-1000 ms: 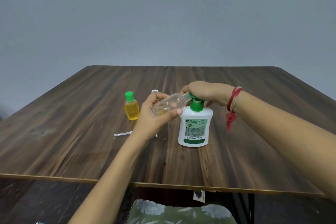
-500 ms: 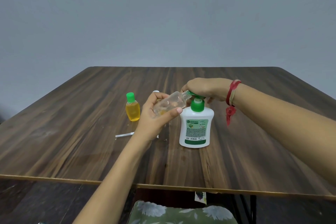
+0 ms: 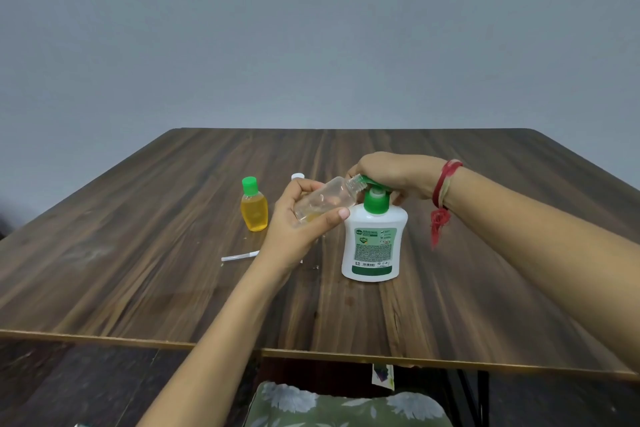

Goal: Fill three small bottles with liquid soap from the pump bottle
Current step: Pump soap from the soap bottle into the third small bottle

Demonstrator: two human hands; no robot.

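The small clear bottle (image 3: 323, 199) lies tilted in the left hand (image 3: 298, 229), thumb along its near side and fingers curled round the far side. Its open threaded mouth is raised to the green spout of the pump bottle (image 3: 374, 243) - touching it or just short, the view does not settle which. A little yellow soap pools at the low end, nearest the palm.

It looks like thin, light plastic, likely to dent under a hard squeeze and to turn slippery if soap runs down the neck. A grip round the mid-body, as here, seems safest.

The right hand (image 3: 391, 173) is curled over the pump head, fingers wrapped down round it. The pump bottle looks stiffer and heavier and stands upright on the table (image 3: 138, 270).

Just beyond the left fingertips sits a white cap (image 3: 298, 176). Out past the knuckles stands 1 filled small bottle (image 3: 254, 206) with a green cap, and a thin clear tube (image 3: 239, 256) lies beside the left wrist.
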